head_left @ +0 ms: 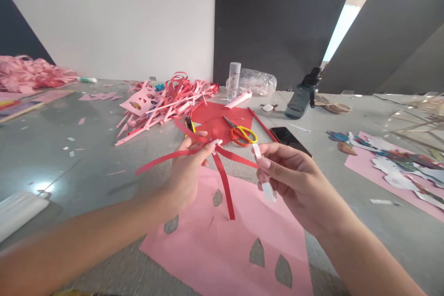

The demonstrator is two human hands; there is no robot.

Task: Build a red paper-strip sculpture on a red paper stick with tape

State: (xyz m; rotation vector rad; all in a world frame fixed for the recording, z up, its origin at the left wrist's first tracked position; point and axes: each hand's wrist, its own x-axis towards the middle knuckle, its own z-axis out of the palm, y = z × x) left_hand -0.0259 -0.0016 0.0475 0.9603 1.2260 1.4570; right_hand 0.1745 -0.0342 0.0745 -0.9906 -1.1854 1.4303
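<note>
Several red paper strips (pixel 225 189) fan out from the pinched fingers of my left hand (pixel 189 162), which hold them where they meet; a small whitish piece shows at that spot. Between the thumb and fingers of my right hand (pixel 294 171) is a narrow white strip (pixel 257 151), perhaps paper or tape. One red strip reaches across to the right fingertips; whether they touch it I cannot tell. Under both hands lies a pink paper sheet (pixel 225 259) with leaf-shaped holes. Scissors (pixel 244 135) with yellow and orange handles rest just beyond, on red paper (pixel 222 115).
A heap of pink and red paper strips (pixel 169 106) lies behind my left hand. Farther back stand a clear bottle (pixel 234 81) and a tilted dark bottle (pixel 299 101). A phone (pixel 289 140) is by my right hand. Paper cutouts (pixel 398 166) are at right, a white cylinder (pixel 22 212) at left.
</note>
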